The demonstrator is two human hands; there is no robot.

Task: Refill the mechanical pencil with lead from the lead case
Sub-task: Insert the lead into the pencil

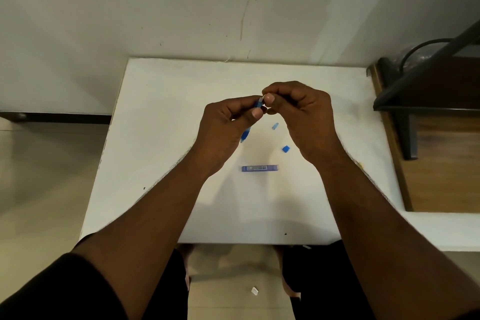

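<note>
- blue lead case (260, 168) lies flat on the white table (161, 138), nearest the person; its label print is too small to read.
- beyond the case, a blue cap (285, 149) and a pale cap (275, 126).
- farthest from the case, left hand (228, 122) is closed round the blue mechanical pencil (245, 135); right hand (298, 109) pinches something small and white at its top end, lead unseen.
- lead likely snaps easily; grip the light, stiff barrel.
</note>
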